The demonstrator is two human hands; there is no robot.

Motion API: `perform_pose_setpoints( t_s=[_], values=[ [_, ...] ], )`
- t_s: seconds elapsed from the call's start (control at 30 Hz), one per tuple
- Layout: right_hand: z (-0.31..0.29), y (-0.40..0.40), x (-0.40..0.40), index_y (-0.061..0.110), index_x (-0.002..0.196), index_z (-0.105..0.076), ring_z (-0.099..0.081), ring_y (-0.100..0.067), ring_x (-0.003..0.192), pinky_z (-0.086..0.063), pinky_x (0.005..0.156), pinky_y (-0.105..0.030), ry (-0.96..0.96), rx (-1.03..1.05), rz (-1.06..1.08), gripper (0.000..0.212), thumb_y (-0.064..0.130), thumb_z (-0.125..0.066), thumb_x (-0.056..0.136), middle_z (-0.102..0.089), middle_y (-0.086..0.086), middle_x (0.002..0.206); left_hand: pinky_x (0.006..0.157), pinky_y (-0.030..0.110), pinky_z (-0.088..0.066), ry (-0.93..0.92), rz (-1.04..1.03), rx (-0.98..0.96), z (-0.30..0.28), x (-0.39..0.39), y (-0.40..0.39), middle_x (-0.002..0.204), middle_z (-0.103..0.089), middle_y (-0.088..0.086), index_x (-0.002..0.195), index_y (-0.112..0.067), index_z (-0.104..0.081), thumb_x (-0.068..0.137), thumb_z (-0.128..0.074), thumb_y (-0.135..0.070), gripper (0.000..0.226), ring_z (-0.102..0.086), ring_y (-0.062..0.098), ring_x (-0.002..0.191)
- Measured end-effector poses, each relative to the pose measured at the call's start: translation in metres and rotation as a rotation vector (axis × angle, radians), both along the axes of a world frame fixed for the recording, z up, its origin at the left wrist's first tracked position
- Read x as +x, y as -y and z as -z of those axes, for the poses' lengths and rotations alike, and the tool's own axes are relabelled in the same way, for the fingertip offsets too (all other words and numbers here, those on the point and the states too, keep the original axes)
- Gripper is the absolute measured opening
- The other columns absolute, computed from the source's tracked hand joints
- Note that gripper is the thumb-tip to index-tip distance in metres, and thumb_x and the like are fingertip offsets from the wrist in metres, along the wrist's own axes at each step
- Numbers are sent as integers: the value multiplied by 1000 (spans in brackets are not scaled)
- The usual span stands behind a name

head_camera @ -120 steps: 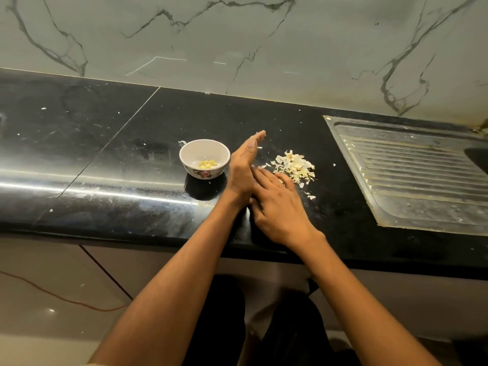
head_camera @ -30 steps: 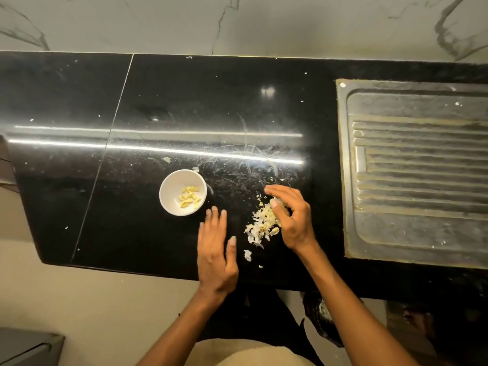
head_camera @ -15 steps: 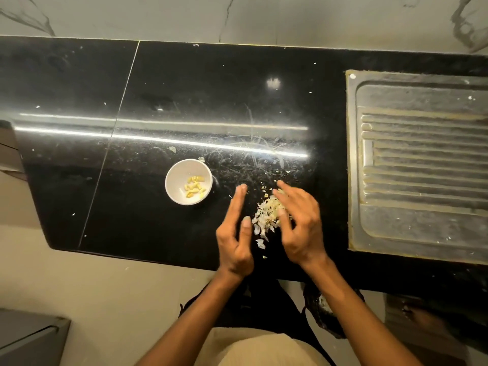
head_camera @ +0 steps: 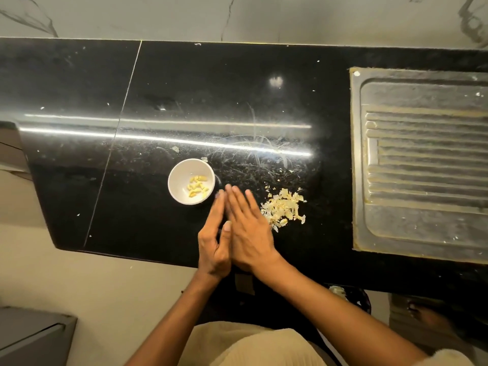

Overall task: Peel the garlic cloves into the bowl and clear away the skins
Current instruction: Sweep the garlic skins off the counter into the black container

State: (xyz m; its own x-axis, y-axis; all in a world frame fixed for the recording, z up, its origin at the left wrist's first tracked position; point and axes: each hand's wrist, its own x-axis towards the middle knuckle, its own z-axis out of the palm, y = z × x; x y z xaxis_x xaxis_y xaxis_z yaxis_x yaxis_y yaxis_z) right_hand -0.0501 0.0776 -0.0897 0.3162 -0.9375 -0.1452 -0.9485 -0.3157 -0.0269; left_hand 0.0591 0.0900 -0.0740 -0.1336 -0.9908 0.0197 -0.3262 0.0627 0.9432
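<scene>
Head view: your left hand [head_camera: 214, 241] and right hand [head_camera: 247, 233] are pressed together palm to palm above the near part of the black counter [head_camera: 79, 180], fingers straight and pointing away from you, holding nothing that shows. The fingertips of both meet just beside the bowl [head_camera: 177, 190], which stands touching-close to the left hand's fingertips, up and to its left. In the bowl lie the peeled cloves [head_camera: 198, 186], a small yellow cluster toward the side nearest your hands. The skins [head_camera: 285, 207] sit in a loose pale heap just right of the right hand, against the edge of its fingers, with a few stray flakes around the heap. Further right of the skins, well apart from both hands, is the ribbed steel drainboard [head_camera: 422, 159]. Your forearms run back toward you over the counter's front edge.
</scene>
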Motion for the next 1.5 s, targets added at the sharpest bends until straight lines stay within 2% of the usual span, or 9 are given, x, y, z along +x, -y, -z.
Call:
perform_pose_setpoints(
  t_s=[0.13,0.37,0.47,0.57,0.73,0.93,1.1,1.27,1.5],
  values=[
    [-7,4,-23,0,161,10,22,-31,157,14,127,-51,-36,71,154,77,49,-6,104,20,-23,168,122,62,-25,29,76,5,4,-2,9,164,-34,8,156,0,-33,103,-40,-27,60,-29,26,154],
    [-20,-26,-39,-2,160,-25,-7,-28,160,-4,130,-51,133,-87,340,70,43,-31,105,-14,-18,171,125,58,-21,41,250,-17,7,-5,32,164,-36,10,155,1,-34,102,-39,-26,60,-30,25,154],
    [-14,-23,-12,1,162,-17,-3,-26,161,-7,130,-49,155,-132,325,70,38,-32,105,-10,-16,172,122,61,-25,-15,339,-8,8,-9,48,163,-36,11,155,2,-35,103,-39,-25,59,-31,27,153],
    [4,-24,11,1,163,-9,4,-27,160,1,130,-47,56,-84,307,79,36,-40,100,-2,-17,172,122,60,-29,-60,390,17,8,-14,67,163,-37,9,155,0,-35,103,-40,-28,59,-31,26,153],
    [9,-20,-1,2,160,-30,-14,-24,159,-6,130,-47,134,-227,606,63,37,-23,108,-20,-14,170,123,56,-27,-37,514,14,14,-24,84,162,-39,8,155,-3,-38,106,-42,-26,54,-32,21,153],
    [-8,-46,-8,-2,146,-53,-40,-29,150,-27,124,-52,385,-711,749,51,17,-44,100,-46,-17,157,121,55,-32,-22,642,-48,17,-39,110,158,-45,8,153,-7,-43,107,-42,-29,51,-37,22,150],
    [13,-77,-4,-11,141,-52,-44,-37,146,-31,121,-59,721,-1108,1285,43,1,-46,101,-49,-25,152,124,48,-29,134,714,-102,20,-64,128,159,-44,4,153,-14,-46,107,-39,-37,52,-34,18,151],
    [35,-76,4,-5,148,-44,-38,-29,151,-30,125,-49,1319,-1495,1735,47,3,-46,102,-43,-21,158,123,53,-28,113,852,-111,28,-75,117,154,-51,7,150,-15,-51,108,-40,-39,50,-35,18,151],
    [35,-61,10,-7,150,-42,-34,-20,153,-24,128,-47,1555,-1683,1806,52,7,-48,100,-43,-15,160,120,54,-34,33,973,-102,22,-73,96,146,-59,7,143,-5,-57,109,-40,-25,43,-46,16,144]
  ],
)
